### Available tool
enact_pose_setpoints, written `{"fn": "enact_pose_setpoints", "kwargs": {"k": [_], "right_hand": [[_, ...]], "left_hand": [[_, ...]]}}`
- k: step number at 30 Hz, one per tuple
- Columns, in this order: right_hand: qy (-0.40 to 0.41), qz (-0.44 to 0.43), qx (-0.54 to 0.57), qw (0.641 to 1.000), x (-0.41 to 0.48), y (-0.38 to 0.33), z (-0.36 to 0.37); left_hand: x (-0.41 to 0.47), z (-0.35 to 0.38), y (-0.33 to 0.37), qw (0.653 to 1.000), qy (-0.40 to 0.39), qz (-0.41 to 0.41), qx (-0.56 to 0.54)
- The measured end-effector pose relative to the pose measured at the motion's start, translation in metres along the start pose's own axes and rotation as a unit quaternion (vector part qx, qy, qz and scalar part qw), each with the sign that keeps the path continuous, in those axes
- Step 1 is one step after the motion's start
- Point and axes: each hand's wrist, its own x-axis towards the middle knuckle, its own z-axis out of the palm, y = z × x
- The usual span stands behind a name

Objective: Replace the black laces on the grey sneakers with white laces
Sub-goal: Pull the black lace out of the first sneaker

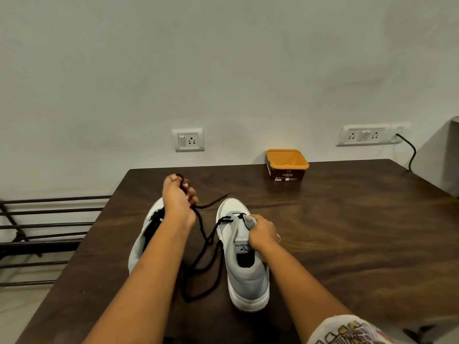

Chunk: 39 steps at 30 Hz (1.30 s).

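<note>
**Black lace half out of the right sneaker**

Nearest you, your printed white sleeve (347, 331) shows at the bottom right edge. Just beyond it the right sneaker (248, 276) stands upright on the dark wooden table (347, 232), heel toward you. Your right hand (263, 235) grips its grey tongue, fingers curled over the top of it. The black lace (201, 269) runs through only the eyelets near the toe. From there it falls in slack loops on the table between the two shoes.

Your left forearm crosses and partly hides the left sneaker (146, 244), which lies beside the right one and shows black lacing along its front. Above its toe, your left hand (177, 199) is raised, fingers closed together and pinching the black lace, with one end trailing off to the right.

Farther back, an orange tub (286, 165) sits at the table's far edge. Two switch-and-socket plates (188, 140) (370, 135) are on the wall behind, a dark cable (411, 152) hanging from the right one. A metal rack (37, 232) stands to the left.
</note>
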Motion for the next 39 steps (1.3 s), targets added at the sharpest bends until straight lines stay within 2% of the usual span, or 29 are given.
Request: {"fn": "enact_pose_setpoints", "kwargs": {"k": [2,3,4,6,7,8,9,11,15,20,22,24,25,29,32,35,37,38,39], "right_hand": [[0.006,0.007,-0.001,1.000,0.001,0.000,-0.002],[0.007,0.008,-0.002,1.000,0.001,0.000,-0.003],[0.006,0.008,-0.006,1.000,0.001,-0.001,-0.003],[0.000,0.005,-0.021,1.000,0.000,-0.002,-0.004],[-0.002,0.001,-0.033,0.999,-0.002,-0.003,-0.006],[-0.001,-0.007,-0.050,0.999,-0.005,-0.003,-0.008],[0.000,-0.023,-0.069,0.997,-0.007,-0.004,-0.010],[-0.002,-0.068,-0.104,0.992,-0.011,-0.005,-0.016],[-0.011,-0.136,-0.208,0.969,-0.013,-0.010,-0.025],[-0.045,-0.167,-0.275,0.946,-0.013,-0.016,-0.027],[-0.045,-0.166,-0.289,0.942,-0.012,-0.017,-0.027],[-0.027,-0.167,-0.295,0.940,-0.010,-0.017,-0.025],[-0.020,-0.169,-0.297,0.940,-0.008,-0.017,-0.024],[-0.011,-0.178,-0.286,0.942,-0.007,-0.018,-0.019],[-0.028,-0.171,-0.215,0.961,-0.002,-0.016,-0.016],[0.012,-0.135,-0.091,0.987,0.003,-0.014,-0.015],[0.044,-0.072,0.055,0.995,0.004,-0.013,-0.018],[0.059,-0.025,0.155,0.986,0.005,-0.014,-0.020],[0.067,0.031,0.261,0.962,0.005,-0.014,-0.023]], "left_hand": [[0.005,-0.013,0.013,0.990,-0.026,0.048,0.128],[0.007,-0.021,0.014,0.967,-0.054,0.071,0.238],[0.008,-0.028,0.012,0.927,-0.088,0.085,0.356],[0.007,-0.038,-0.001,0.809,-0.162,0.066,0.562],[0.006,-0.041,-0.009,0.748,-0.199,0.043,0.631],[0.004,-0.042,-0.017,0.705,-0.229,0.013,0.672],[0.000,-0.040,-0.025,0.676,-0.251,-0.016,0.693],[-0.007,-0.034,-0.036,0.651,-0.264,-0.037,0.711],[-0.015,-0.017,-0.046,0.675,-0.280,-0.050,0.681],[-0.018,-0.010,-0.052,0.684,-0.311,-0.061,0.657],[-0.018,-0.009,-0.054,0.651,-0.322,-0.061,0.684],[-0.021,-0.010,-0.060,0.606,-0.297,-0.011,0.738],[-0.023,-0.010,-0.064,0.600,-0.270,0.019,0.753],[-0.027,-0.006,-0.072,0.654,-0.179,0.046,0.733],[-0.023,-0.006,-0.072,0.677,-0.167,0.051,0.715],[-0.020,-0.007,-0.070,0.683,-0.169,0.042,0.710],[-0.020,-0.007,-0.069,0.685,-0.168,0.037,0.708],[-0.020,-0.007,-0.068,0.687,-0.168,0.034,0.706],[-0.020,-0.007,-0.067,0.689,-0.168,0.030,0.705]]}}
